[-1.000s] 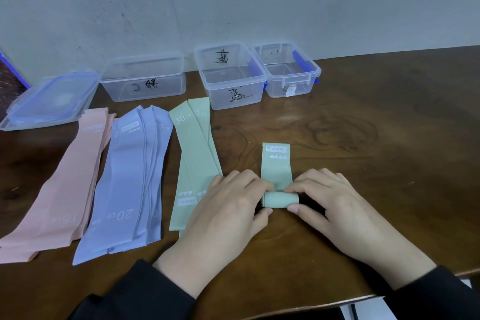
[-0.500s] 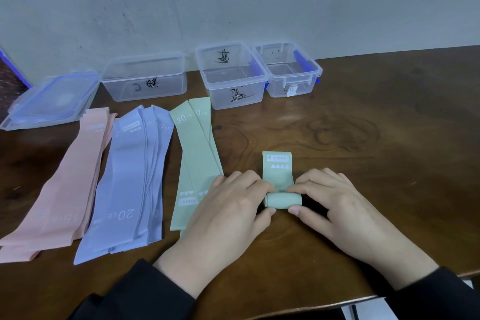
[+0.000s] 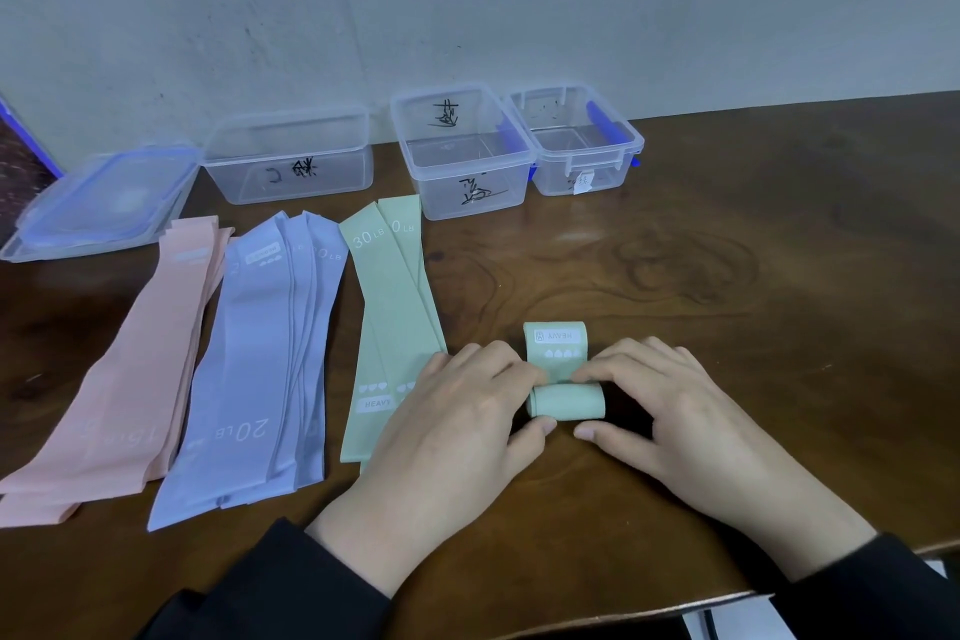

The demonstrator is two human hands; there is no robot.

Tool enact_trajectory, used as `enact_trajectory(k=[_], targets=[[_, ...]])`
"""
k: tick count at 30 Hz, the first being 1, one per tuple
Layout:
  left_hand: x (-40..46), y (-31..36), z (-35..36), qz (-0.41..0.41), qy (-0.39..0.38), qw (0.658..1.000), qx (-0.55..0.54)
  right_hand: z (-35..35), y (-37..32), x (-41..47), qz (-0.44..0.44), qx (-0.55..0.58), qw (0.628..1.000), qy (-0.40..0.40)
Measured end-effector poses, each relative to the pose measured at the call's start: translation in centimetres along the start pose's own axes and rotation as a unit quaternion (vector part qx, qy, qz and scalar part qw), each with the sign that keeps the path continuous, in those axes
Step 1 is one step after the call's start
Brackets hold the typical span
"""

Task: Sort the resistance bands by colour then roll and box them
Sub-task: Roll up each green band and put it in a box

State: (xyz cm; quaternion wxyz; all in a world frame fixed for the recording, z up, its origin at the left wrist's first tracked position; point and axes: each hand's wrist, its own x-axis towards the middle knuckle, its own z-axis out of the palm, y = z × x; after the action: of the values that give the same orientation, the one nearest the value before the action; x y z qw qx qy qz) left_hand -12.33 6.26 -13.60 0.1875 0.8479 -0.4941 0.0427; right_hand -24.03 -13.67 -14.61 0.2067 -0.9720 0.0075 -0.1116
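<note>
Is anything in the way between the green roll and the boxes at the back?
Nothing visible is. Bare table lies between the green roll, held by the left hand and right hand, and the open boxes.

Clear plastic storage boxes, open, marked in black pen: three (image 3: pixel 289 156) (image 3: pixel 462 151) (image 3: pixel 576 140). Clear plastic lids with blue rims: one stack (image 3: pixel 98 203), number uncertain. Flat pink resistance bands (image 3: pixel 130 369): at least two. Flat lavender bands (image 3: pixel 249 359): several, overlapping. Flat mint-green bands (image 3: pixel 387 307): two. Partly rolled mint-green band (image 3: pixel 563 379): one.

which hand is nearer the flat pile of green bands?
Left. The left hand lies over the flat pile of green resistance bands' near end; the right hand is beyond the half-rolled green band.
</note>
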Motion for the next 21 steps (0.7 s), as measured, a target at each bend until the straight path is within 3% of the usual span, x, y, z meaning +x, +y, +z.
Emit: enact_trajectory(k=[21], targets=[[-0.07,0.09,-0.05,-0.007,0.013,1.0,-0.006,-0.02,-0.11,-0.01,-0.003,0.001,1.0,0.01]])
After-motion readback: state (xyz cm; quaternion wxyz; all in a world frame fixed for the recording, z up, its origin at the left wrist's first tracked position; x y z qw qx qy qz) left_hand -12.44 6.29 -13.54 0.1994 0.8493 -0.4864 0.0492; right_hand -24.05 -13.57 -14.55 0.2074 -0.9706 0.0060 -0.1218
